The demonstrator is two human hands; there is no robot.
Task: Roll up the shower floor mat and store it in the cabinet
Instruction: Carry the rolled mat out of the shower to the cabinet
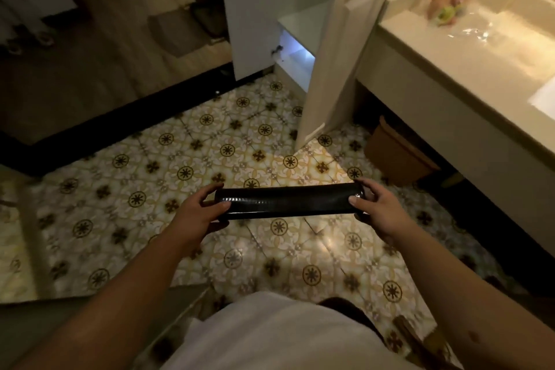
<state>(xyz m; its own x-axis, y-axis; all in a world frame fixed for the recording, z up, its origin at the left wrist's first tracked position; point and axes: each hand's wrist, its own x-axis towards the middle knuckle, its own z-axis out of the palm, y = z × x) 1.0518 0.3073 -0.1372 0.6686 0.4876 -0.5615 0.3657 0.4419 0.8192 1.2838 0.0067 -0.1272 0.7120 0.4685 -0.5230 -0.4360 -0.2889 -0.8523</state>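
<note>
The black shower mat (288, 201) is rolled into a tight tube and held level above the patterned tile floor. My left hand (201, 210) grips its left end, thumb on top and fingers curled around it. My right hand (374, 204) grips the right end the same way. Ahead stands a white cabinet (295, 48) with its tall door (336, 63) swung open, showing a lit lower compartment and a shelf above it.
A cream vanity counter (468, 69) with a sink runs along the right. Under it sits a brown bin (396, 156). A dark threshold strip (120, 123) separates the tiles from a wooden floor at the left.
</note>
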